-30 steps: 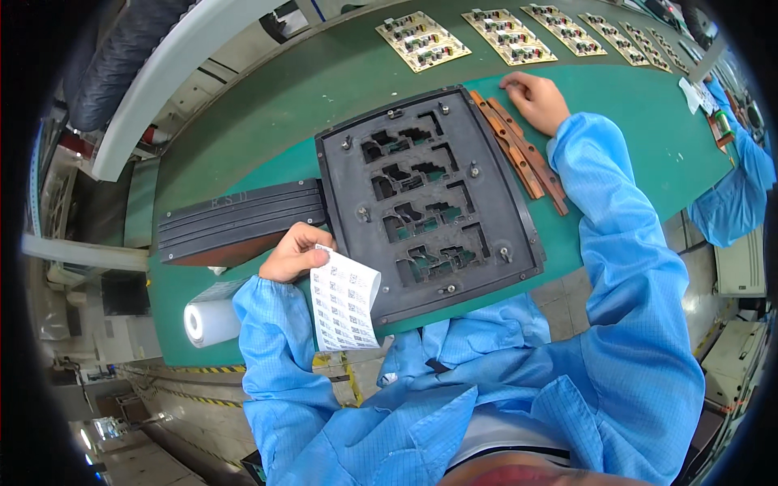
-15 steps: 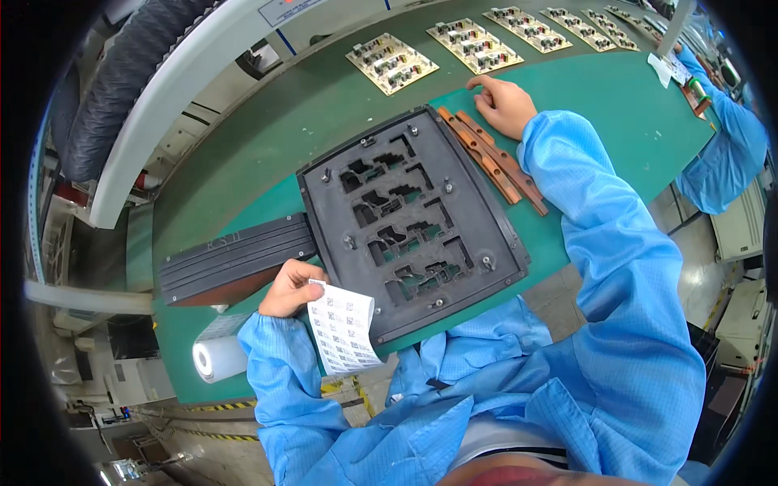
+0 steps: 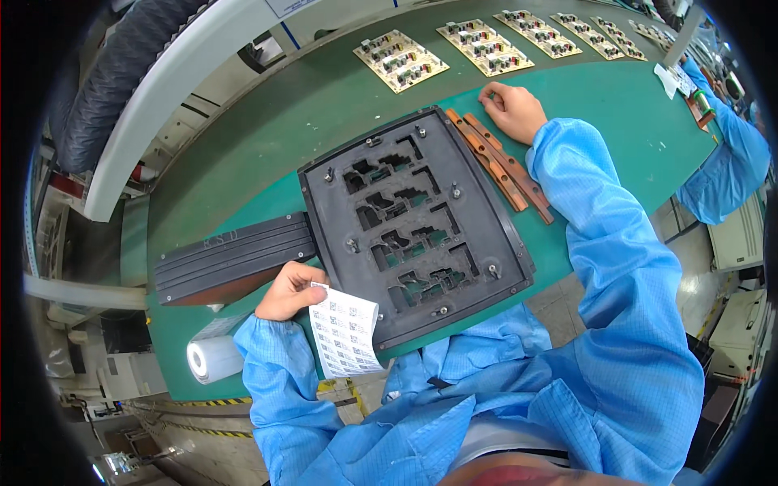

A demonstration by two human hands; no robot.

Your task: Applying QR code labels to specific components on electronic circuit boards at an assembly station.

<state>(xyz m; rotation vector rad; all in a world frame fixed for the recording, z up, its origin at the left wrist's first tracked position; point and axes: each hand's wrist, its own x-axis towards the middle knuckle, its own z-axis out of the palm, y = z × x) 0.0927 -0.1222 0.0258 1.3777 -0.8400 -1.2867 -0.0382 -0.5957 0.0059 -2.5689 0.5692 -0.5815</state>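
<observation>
My left hand (image 3: pixel 289 292) pinches a white label sheet (image 3: pixel 344 332), printed with rows of small square codes, between thumb and fingers. The sheet hangs in front of the near left corner of a black fixture plate (image 3: pixel 478 202) with cut-out pockets and metal posts. My right hand (image 3: pixel 516 112) is beyond the plate's far right corner, its fingers curled toward the thumb. Whether anything is between those fingertips is hidden. Two brown notched strips (image 3: pixel 506 172) lie crossed between this hand and the plate, beside the plate's right edge.
Several circuit boards (image 3: pixel 402 61) lie in a row along the far side of the green table (image 3: pixel 267 146). Left of the plate are a long black block (image 3: pixel 231 251) and a white roll (image 3: pixel 212 359). A co-worker's blue sleeve (image 3: pixel 725 174) is at the far right.
My right hand has shifted slightly right and nearer, and its fingers are more curled. My left hand still holds the label sheet. The whole view has shifted a little.
</observation>
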